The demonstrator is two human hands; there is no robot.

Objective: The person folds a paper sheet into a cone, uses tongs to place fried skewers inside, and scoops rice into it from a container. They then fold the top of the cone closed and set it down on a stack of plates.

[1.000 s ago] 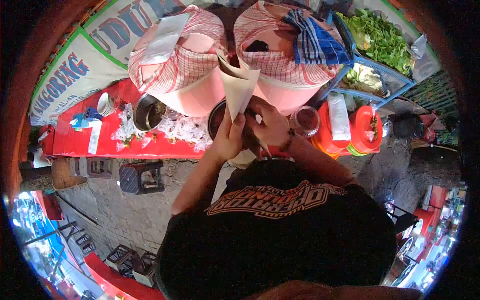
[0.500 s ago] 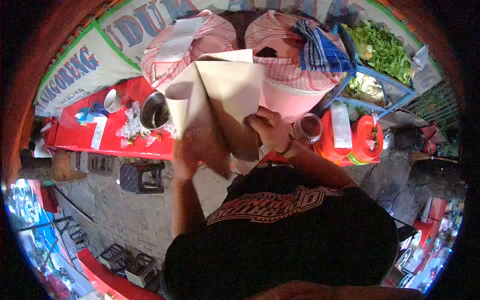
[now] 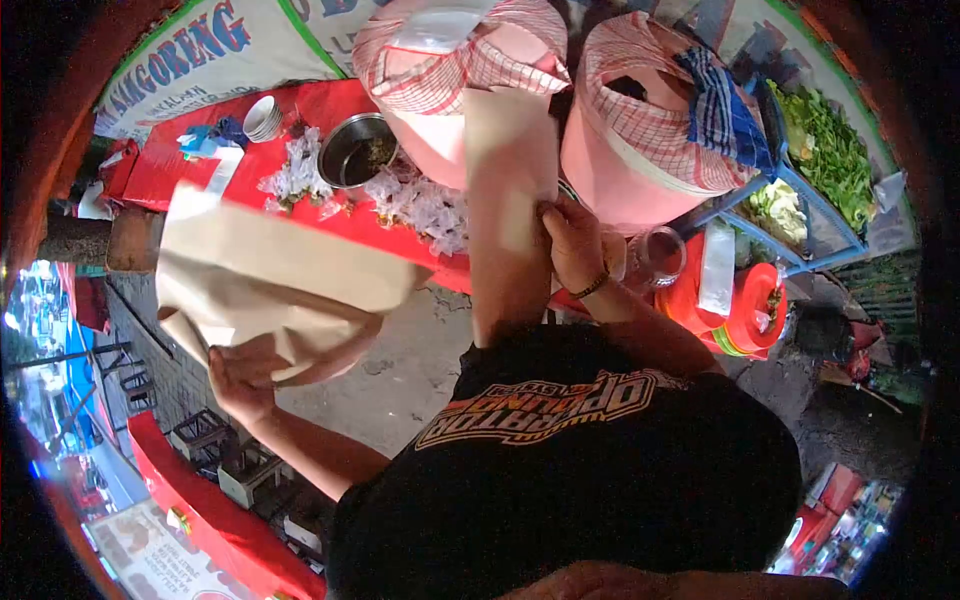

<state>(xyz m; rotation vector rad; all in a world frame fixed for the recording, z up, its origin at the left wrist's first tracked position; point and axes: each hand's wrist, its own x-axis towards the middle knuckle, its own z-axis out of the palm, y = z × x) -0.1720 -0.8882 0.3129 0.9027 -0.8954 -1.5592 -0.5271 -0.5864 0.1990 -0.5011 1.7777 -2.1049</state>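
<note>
My left hand (image 3: 240, 385) is closed on the near edge of a wide brown wrapping paper sheet (image 3: 290, 265), held out to the left. The sheet is creased and its near corner curls. In my right hand (image 3: 577, 245), the thumb and fingers pinch the right edge of a second, narrower piece of brown wrapping paper (image 3: 510, 180). That piece stands upright before the pink tubs, and a gap separates it from the sheet on the left. Small clear plastic bags (image 3: 420, 205) lie on the red table just behind the papers.
Two pink tubs (image 3: 610, 175) with checked cloths stand at the back. A metal pot (image 3: 355, 150) and stacked white bowls (image 3: 263, 120) sit on the red table (image 3: 330, 100). To the right are a clear jar (image 3: 657, 258), red plates (image 3: 755, 305) and a blue rack (image 3: 815, 225) with greens.
My left hand has swung out left with the wide paper sheet, which has come apart from the piece in my right hand. The view has shifted, showing more of the table at left.
</note>
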